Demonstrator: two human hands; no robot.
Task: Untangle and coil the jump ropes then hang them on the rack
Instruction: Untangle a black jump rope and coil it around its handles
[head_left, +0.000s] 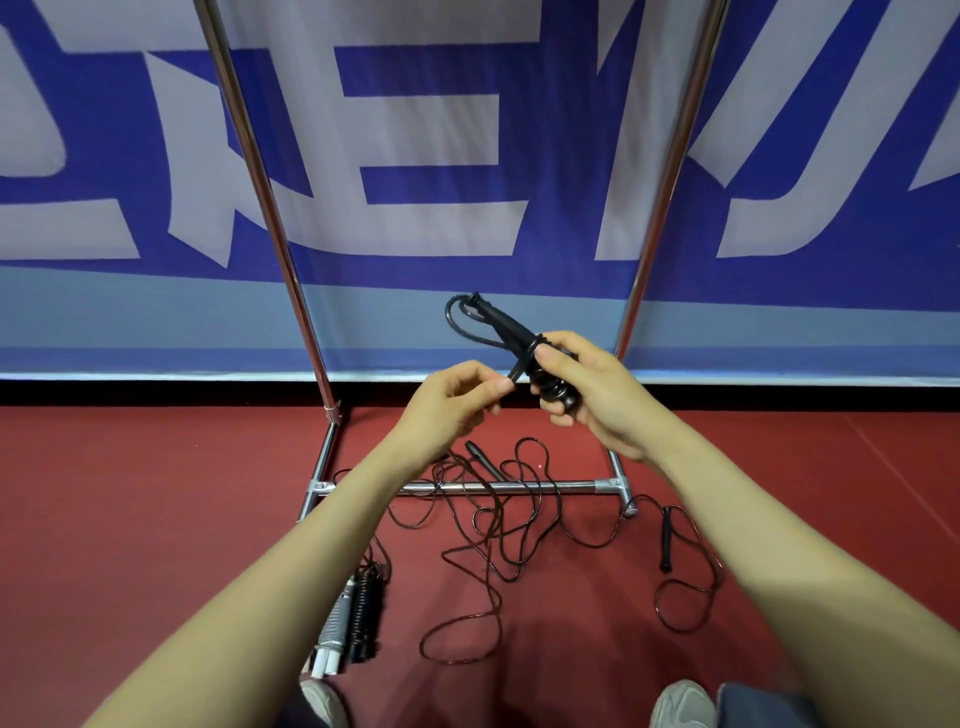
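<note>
My right hand (587, 392) grips the black handles of a jump rope (501, 325) with its cord wound round them, held up in front of the rack. My left hand (452, 402) pinches the free end of that cord beside the bundle. Below, a loose tangled black jump rope (511, 525) sprawls over the red floor and across the rack's bottom bar; one of its handles (666, 540) lies at the right, another near the bar. Two coiled ropes, one white and one black (350, 618), lie on the floor at the lower left.
The chrome rack (270, 218) has two slanted uprights and a low crossbar (519, 487) on the red floor. A blue and white banner (467, 156) stands close behind it. My shoes (680, 706) show at the bottom edge.
</note>
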